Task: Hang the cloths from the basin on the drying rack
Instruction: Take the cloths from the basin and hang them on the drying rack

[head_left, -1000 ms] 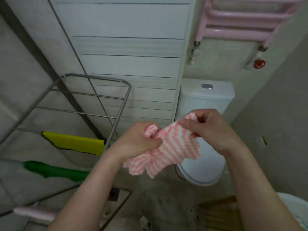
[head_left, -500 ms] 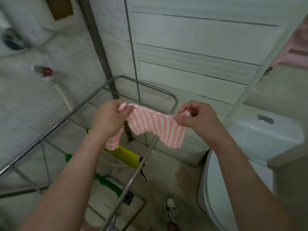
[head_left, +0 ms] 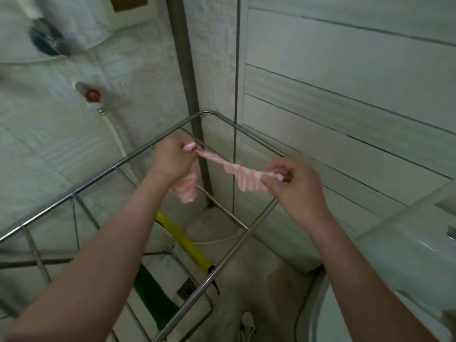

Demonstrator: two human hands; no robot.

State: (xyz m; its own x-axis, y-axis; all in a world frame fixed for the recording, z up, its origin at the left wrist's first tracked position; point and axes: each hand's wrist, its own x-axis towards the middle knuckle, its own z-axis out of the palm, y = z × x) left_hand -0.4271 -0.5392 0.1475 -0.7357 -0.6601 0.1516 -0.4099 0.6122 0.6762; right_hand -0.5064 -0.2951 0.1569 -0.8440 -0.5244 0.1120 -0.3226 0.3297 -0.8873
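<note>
A pink-and-white striped cloth [head_left: 243, 176] is stretched between both hands above the far end of the metal drying rack [head_left: 103, 172]. My left hand [head_left: 171, 159] grips one corner, and a flap hangs below that wrist. My right hand [head_left: 294, 182] pinches the opposite corner over the rack's right rail. The cloth sags slightly in the middle and touches no rail that I can make out. A yellow cloth [head_left: 183, 240] and a green cloth [head_left: 151, 294] hang on lower rails. The basin is out of view.
A grey pipe [head_left: 188, 77] runs down the wall corner behind the rack. A red tap [head_left: 92, 95] with a white hose sits on the left wall. The white toilet [head_left: 399, 265] stands at the right. A floor drain [head_left: 186, 288] lies under the rack.
The view has swung left from the toilet to the rack. Both hands have carried the cloth up over the rack and pulled it out from a bunch into a taut strip.
</note>
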